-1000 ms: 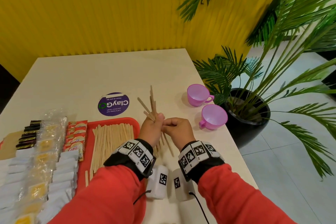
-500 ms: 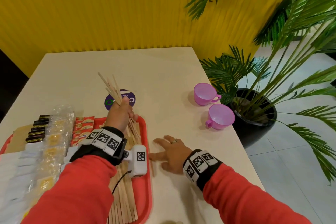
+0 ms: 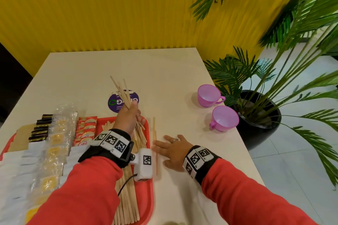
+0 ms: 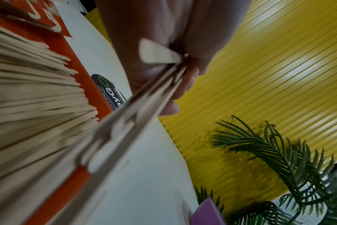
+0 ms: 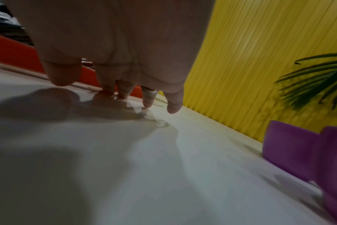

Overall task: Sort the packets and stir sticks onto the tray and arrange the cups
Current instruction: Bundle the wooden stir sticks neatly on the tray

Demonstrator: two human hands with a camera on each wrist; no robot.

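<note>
Seen from the head camera, a person in red sleeves works at a pale counter (image 3: 164, 78) set against a yellow ribbed wall. Their left hand (image 3: 128, 120) is raised over the far right corner of a red tray (image 3: 148, 197), its fingers (image 4: 171, 106) curled tight round a bundle of wooden stir sticks (image 3: 121, 90) that fans up and away above the fist; the lower ends angle down toward the tray. More stir sticks lie side by side in a loose pile (image 3: 128, 201) along the tray's right side. To the left of them the tray holds columns of packets: red coffee packets (image 3: 86, 131), clear packets with yellow contents (image 3: 54, 140), dark packets (image 3: 41, 129) and white packets (image 3: 12, 162).

The right hand (image 3: 173, 150) lies palm down on the counter just right of the tray, fingers (image 5: 173, 105) spread and nearly straight, gripping nothing. Its fingertips touch or sit just beside two loose sticks (image 3: 155, 140) lying on the counter alongside the tray's right edge.

Two pink cups (image 3: 217, 107) stand near the counter's right edge, well apart from the tray, one behind the other, openings up. A round purple sticker (image 3: 117, 104) is on the counter beyond the tray. A potted palm (image 3: 259, 113) stands on the floor to the right.
</note>
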